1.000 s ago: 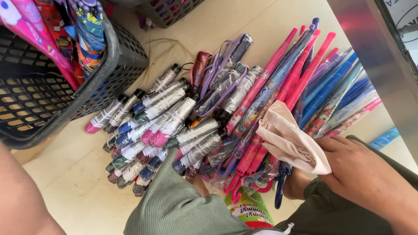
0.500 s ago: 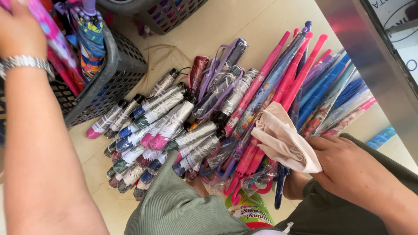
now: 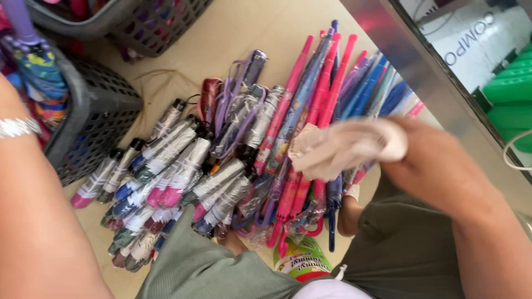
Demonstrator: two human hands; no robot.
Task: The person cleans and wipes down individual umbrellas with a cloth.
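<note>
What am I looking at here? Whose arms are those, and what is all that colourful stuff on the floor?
The camera sits on a person's head and looks down, so the arms are that person's own. On the floor lie many folded umbrellas: short ones wrapped in clear plastic and long pink and blue ones. The right hand holds a pale cloth over them. The left arm, with a silvery bracelet, reaches toward a dark basket; its hand is out of view.
</note>
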